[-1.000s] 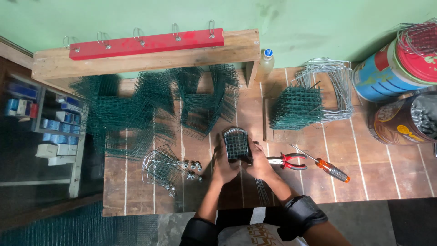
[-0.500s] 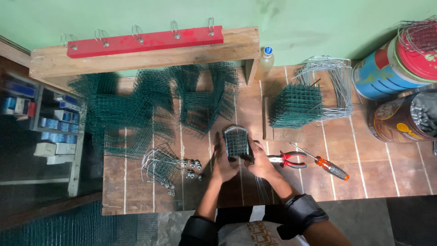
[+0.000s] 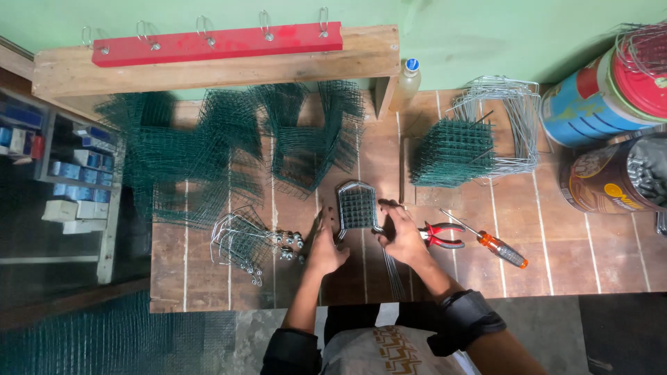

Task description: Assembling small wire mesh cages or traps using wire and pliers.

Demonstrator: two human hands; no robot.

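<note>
Brown floor tiles carry stacked green mesh. Both hands, left hand (image 3: 325, 244) and right hand (image 3: 403, 236), grip a small mesh cage (image 3: 357, 205) at its sides, steadying it upright; red pliers (image 3: 442, 235) lie just right of the grip.

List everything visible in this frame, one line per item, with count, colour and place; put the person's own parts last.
Small arched wire-mesh panel: one, dark green with grey wire frame, centre, held between both hands.
Loose wire-mesh sheets: many, green, spread left of centre.
Stacked mesh squares: one pile, green, right of centre.
Bent wire frames: one bundle, grey, behind that pile.
Pliers: one, red-handled, beside the right hand.
Screwdriver: one, orange-handled, right of the pliers.
Wooden bench: one, with red strip, top.
Tins: three, right edge.
Left hand: on the panel's left edge.
Right hand: on its right edge.
</note>
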